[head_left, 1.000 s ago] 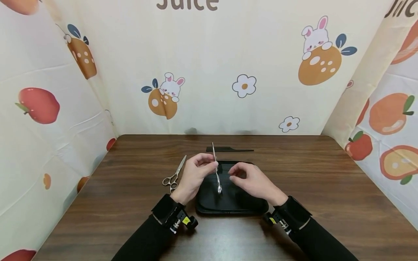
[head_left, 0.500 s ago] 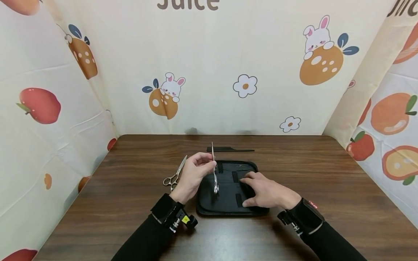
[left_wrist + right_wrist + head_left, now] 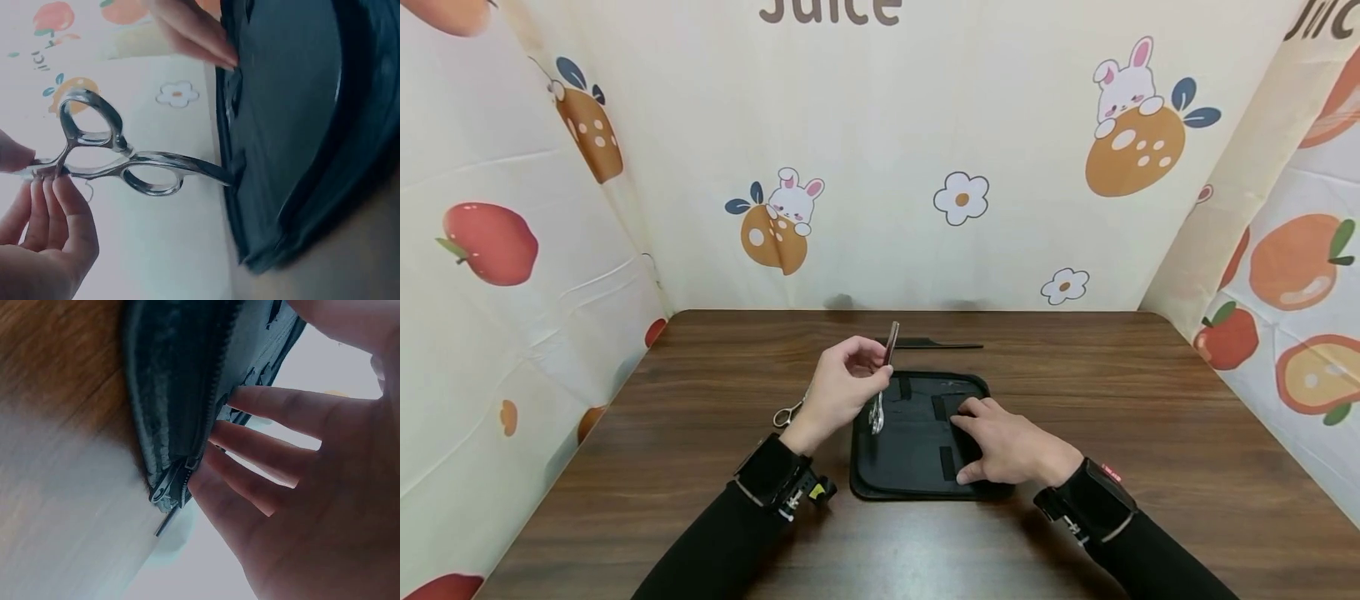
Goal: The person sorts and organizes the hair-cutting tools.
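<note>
My left hand [image 3: 841, 387] pinches a pair of silver hairdressing scissors [image 3: 190, 165] between thumb and fingertips. The blades point up and away, and the finger rings hang down over the left part of a black zip case [image 3: 898, 467]. In the left wrist view the rings show in full, while the blades run out of the frame. My right hand [image 3: 1011, 442] rests on the right side of the case, fingers spread. The right wrist view has its fingertips along the zipped edge [image 3: 215, 387]. Dark elastic loops [image 3: 947, 462] line the inside of the case.
A second pair of scissors [image 3: 793, 409] lies on the wooden table [image 3: 722, 500] left of the case, mostly hidden behind my left hand. Behind the case lies a black tail comb [image 3: 925, 342]. Fruit-print cloth [image 3: 880, 133] hangs around the table's back and sides.
My right hand has come down from the middle onto the case's right side. My left hand has shifted slightly left with the scissors, which have turned and tilted.
</note>
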Tool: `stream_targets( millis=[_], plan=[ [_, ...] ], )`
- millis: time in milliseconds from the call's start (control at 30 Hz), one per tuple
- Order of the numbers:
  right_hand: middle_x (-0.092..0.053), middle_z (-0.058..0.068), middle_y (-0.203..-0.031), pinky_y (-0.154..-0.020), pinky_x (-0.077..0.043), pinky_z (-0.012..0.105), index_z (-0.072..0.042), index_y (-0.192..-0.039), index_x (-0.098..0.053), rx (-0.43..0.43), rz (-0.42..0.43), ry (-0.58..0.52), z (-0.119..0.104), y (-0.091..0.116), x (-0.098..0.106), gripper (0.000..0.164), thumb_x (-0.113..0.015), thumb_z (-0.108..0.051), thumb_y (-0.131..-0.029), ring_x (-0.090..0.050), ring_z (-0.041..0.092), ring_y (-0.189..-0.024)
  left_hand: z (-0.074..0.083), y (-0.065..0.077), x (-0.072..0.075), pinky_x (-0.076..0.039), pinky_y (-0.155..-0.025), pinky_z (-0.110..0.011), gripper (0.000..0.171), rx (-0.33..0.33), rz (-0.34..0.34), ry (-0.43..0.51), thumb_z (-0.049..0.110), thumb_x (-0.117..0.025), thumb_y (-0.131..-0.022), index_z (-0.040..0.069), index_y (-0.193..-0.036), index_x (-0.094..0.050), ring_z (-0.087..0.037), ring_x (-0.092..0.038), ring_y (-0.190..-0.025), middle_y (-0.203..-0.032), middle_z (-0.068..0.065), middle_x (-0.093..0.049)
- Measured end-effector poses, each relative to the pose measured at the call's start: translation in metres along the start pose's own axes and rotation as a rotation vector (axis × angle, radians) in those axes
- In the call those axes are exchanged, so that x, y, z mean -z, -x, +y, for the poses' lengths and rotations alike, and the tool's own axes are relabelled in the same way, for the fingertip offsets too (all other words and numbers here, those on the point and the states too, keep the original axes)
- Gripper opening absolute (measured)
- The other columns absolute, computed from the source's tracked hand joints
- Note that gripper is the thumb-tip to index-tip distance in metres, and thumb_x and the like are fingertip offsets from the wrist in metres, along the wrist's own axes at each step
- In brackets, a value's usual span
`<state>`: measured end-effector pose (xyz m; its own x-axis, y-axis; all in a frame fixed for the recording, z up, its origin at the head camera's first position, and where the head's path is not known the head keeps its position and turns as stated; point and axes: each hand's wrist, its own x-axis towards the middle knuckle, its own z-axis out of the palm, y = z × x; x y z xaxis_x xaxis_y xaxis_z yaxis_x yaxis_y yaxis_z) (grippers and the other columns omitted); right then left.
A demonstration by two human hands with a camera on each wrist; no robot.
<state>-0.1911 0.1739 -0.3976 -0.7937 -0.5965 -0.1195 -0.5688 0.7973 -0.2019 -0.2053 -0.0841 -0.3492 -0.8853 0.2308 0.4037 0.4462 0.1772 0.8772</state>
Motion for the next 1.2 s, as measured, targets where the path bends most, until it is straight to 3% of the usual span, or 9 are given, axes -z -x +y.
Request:
stream_targets(
  millis=[267,467,600,933,1200],
  plan=[
    [-0.041,0.009,-0.129,-0.081,-0.044,0.039,-0.005,-0.129,-0.049,0.019,0.005,0.028,0.001,-0.002,0.0,0.074,-0.071,-0.049,-0.073,-0.036,0.024,-0.116,-0.026,-0.016,0.009,-0.048,-0.067,-0.03,0.016,-0.106,-0.074,-0.234,0.008,-0.065,-0.078,0.013,-0.092,-0.06,-0.011,-0.054,-0.073,-0.083,0.001,-0.058],
    [-0.042,0.008,-0.127,-0.08,-0.045,0.039,-0.005,-0.128,-0.05,0.025,0.002,0.043,0.002,-0.003,0.001,0.075,-0.071,-0.05,-0.072,-0.037,0.024,-0.115,-0.031,-0.019,0.012,-0.043,-0.062,-0.026,0.016,-0.214,-0.169,-0.556,0.005,-0.062,-0.075,0.011,-0.089,-0.059,-0.009,-0.047,-0.069,-0.081,0.002,-0.05],
    [-0.042,0.008,-0.126,-0.08,-0.044,0.039,-0.005,-0.128,-0.051,0.023,0.0,0.053,0.001,-0.003,0.002,0.075,-0.072,-0.05,-0.071,-0.038,0.023,-0.113,-0.033,-0.022,0.012,-0.039,-0.06,-0.027,0.014,-0.232,-0.235,-0.725,0.006,-0.059,-0.075,0.012,-0.087,-0.059,-0.009,-0.042,-0.067,-0.078,0.004,-0.046],
    [-0.044,0.006,-0.121,-0.077,-0.045,0.038,-0.004,-0.126,-0.052,0.032,0.002,0.07,0.0,-0.005,0.002,0.076,-0.072,-0.051,-0.07,-0.04,0.021,-0.108,-0.042,-0.029,0.02,-0.039,-0.063,-0.027,0.012,-0.224,-0.374,-0.906,0.002,-0.059,-0.073,0.01,-0.081,-0.059,-0.012,-0.041,-0.068,-0.076,0.002,-0.045],
    [-0.044,0.006,-0.122,-0.077,-0.045,0.037,-0.004,-0.126,-0.052,0.029,-0.001,0.066,-0.001,-0.005,0.002,0.075,-0.072,-0.051,-0.071,-0.04,0.021,-0.107,-0.054,-0.033,0.022,-0.042,-0.067,-0.029,0.015,-0.189,-0.511,-1.034,0.003,-0.059,-0.075,0.01,-0.088,-0.06,-0.014,-0.045,-0.072,-0.079,0.001,-0.047]
  ],
)
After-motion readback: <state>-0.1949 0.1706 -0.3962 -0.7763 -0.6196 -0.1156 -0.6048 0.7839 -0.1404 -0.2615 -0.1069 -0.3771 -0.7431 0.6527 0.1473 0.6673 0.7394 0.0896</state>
